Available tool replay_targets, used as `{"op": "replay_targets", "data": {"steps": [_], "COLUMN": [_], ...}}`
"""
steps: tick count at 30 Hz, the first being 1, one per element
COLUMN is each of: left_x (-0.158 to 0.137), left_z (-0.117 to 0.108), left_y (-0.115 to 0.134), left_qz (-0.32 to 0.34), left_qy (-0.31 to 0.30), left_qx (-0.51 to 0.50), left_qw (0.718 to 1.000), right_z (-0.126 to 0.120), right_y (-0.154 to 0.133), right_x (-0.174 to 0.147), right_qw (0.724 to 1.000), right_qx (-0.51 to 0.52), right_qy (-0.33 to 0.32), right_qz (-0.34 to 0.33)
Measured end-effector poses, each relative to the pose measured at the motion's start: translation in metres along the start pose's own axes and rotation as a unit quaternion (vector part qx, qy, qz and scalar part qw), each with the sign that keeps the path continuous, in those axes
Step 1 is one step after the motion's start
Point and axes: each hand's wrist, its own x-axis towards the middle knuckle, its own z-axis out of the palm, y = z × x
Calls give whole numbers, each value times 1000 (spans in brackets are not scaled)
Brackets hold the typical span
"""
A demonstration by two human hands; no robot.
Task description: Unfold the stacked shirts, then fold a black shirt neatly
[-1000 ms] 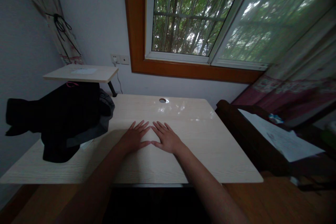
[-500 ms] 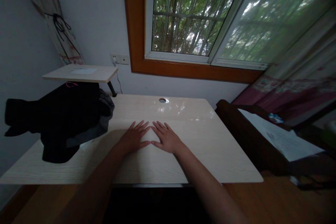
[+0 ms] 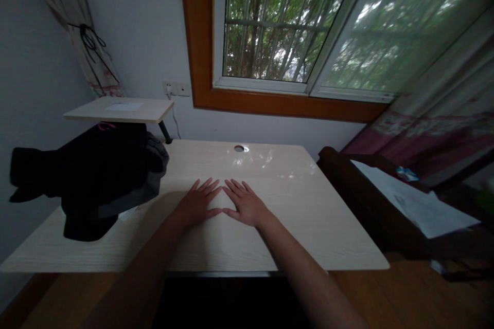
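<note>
Both of my hands lie palm down on the pale wooden desk [image 3: 309, 226]. My left hand [image 3: 196, 204] has its fingers spread and holds nothing. Beside it, my right hand [image 3: 246, 202] is flat with fingers spread, also holding nothing. The two thumbs meet or nearly meet at the tips, and the index fingertips come close together above them. To the left of my hands a crumpled black garment [image 3: 104, 169] with a grey part is heaped on the desk. A bit of white paper [image 3: 128, 213] pokes out from beneath it.
A small raised shelf [image 3: 150, 109] with a white sheet [image 3: 123, 106] stands at the back left. A cable hole [image 3: 239, 148] pierces the desk's far side. Right of the desk is dark brown furniture [image 3: 370, 200] bearing large white paper [image 3: 412, 200]. A window [image 3: 285, 25] is ahead.
My hands keep the same place and pose on the desk. The whole view has shifted very slightly.
</note>
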Motion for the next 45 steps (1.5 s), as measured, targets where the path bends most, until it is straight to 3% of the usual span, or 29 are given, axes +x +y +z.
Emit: {"op": "replay_targets", "data": {"steps": [45], "left_x": [-1], "left_z": [-2], "left_y": [1], "left_qz": [0], "left_qy": [-2], "left_qx": [6], "left_qw": [1000], "right_z": [2], "right_y": [1], "right_x": [0], "right_qw": [1000], "right_qx": [-3], "right_qy": [2], "right_qz": [-3]}}
